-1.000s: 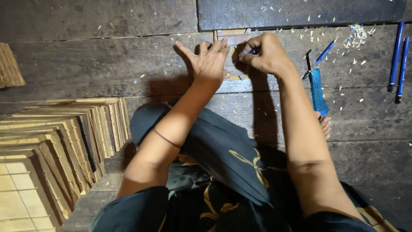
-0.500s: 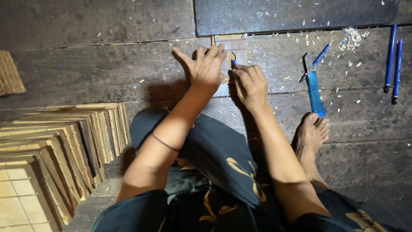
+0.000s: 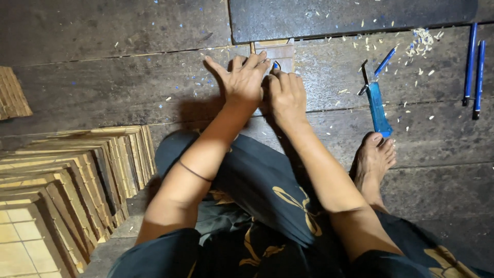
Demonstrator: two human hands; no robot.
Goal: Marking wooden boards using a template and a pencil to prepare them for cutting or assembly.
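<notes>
Seated on a dark plank floor (image 3: 103, 77), both hands meeting at upper centre of the frame over a small tan wooden piece (image 3: 280, 51). Left hand (image 3: 242, 82) spread flat, fingers splayed, palm pressing the piece down against the boards: released, pinning rather than clasping. Right hand (image 3: 285, 95) just beside it, touching, fingers curled around a thin blue tool (image 3: 277, 65) whose tip alone shows above the knuckles, set on the piece's face. Most of the piece hidden beneath the two hands; only its upper edge visible, butted against a dark slab (image 3: 360, 15) along the top of the frame.

Judged from its look: thin, light, stiff wood, likely to skid on the boards unless held down, and brittle at the edges. Best held flat under the palm near the cut, fingers clear of the tool's path.

To the right, a blue-handled cutter (image 3: 378, 105), a loose blue stick (image 3: 385, 62), two more at the far right edge (image 3: 474, 67), and pale shavings (image 3: 422, 41) scattered about. A bare foot (image 3: 375, 159) below the cutter. At lower left, a fanned stack of tan slatted panels (image 3: 77, 175).
</notes>
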